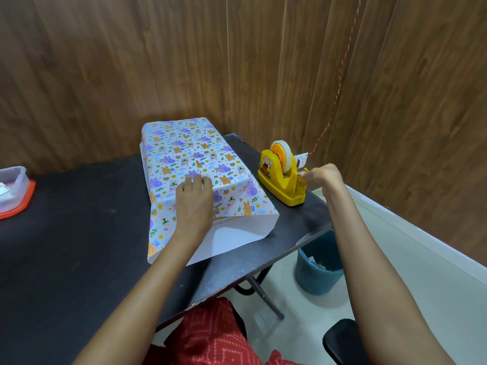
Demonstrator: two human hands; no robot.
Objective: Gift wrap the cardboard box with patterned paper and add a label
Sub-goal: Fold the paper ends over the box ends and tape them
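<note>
The box (184,151), covered in white paper with purple and orange animal prints, lies on the black table (79,233). Its paper hangs open at the near end, showing the white inside (232,238). My left hand (196,201) presses flat on top of the paper near its seam, fingers straight. A yellow tape dispenser (280,177) with a white roll stands right of the box. My right hand (322,176) is at the dispenser's cutter end, with thumb and fingers pinching the tape end there. The tape itself is too thin to make out.
A clear plastic container with a red lid (13,191) sits at the table's left edge. A blue waste bin (319,267) stands on the floor beyond the table's right edge, next to a black seat (342,341). Wooden wall panels close in behind.
</note>
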